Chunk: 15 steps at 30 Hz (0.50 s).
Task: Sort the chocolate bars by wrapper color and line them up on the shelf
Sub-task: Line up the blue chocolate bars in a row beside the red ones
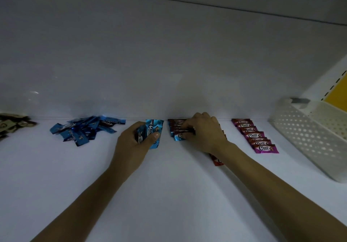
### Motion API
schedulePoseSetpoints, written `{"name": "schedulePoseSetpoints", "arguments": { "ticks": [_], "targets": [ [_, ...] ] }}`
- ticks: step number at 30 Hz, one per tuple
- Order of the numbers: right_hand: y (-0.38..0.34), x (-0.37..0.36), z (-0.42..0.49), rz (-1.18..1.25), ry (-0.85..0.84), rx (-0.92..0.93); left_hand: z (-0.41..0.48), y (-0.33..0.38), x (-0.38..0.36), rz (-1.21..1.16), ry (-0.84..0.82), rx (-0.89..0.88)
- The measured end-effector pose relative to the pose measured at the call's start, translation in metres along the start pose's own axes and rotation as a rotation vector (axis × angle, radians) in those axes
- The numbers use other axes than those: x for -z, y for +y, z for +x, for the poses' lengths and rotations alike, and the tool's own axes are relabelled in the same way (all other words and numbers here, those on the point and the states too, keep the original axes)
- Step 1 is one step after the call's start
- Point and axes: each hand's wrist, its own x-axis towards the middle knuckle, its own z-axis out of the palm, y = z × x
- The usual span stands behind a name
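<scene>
Head view: white shelf (169, 185) w/ a pale back wall. L hand (131, 144) is at centre, fingers (154, 136) and thumb curled round a small bunch of light-blue Choco bars (153, 127), held just above the shelf near the back wall.

R hand (204, 132) is just right of it, palm down over a row of blue-edged bars (175, 129) that overlap front to back. Its fingers (187, 127) are bent, tips on the front bars; thumb hidden, so can't tell if they pinch one or only press.

A red-wrapped bar (216, 160) pokes out from under the R wrist, flat on the shelf. Further right, well apart from the hand, a row of purple Choco bars (256, 137) lies neatly, overlapped like shingles, running from the wall towards the front.

Left of the L hand is a loose heap of dark-blue bars (84, 129), unsorted, at all angles. At the far-left edge, a heap of brown-wrapped bars (11, 125), partly cut off.

Far right: a white perforated plastic basket (308, 136) on the shelf, angled; only a bit of its inside shows, contents can't be told. Behind it a yellow panel (337, 91) beside a slotted upright.
</scene>
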Motion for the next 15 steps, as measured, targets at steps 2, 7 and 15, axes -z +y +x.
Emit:
{"name": "schedulePoseSetpoints", "arguments": {
  "ticks": [2,7,15],
  "targets": [
    [0.0002,-0.0006,-0.0008,0.014,0.006,-0.014,0.0004,-0.0004,0.0,0.011,0.002,-0.009],
    [0.0009,-0.0004,-0.0045,0.067,0.027,-0.013,0.0,0.0004,-0.0005,0.012,0.007,0.004],
    [-0.0004,0.001,-0.0057,0.057,0.007,-0.004,0.0,0.0006,0.0,0.014,0.003,0.005]
  ]
}}
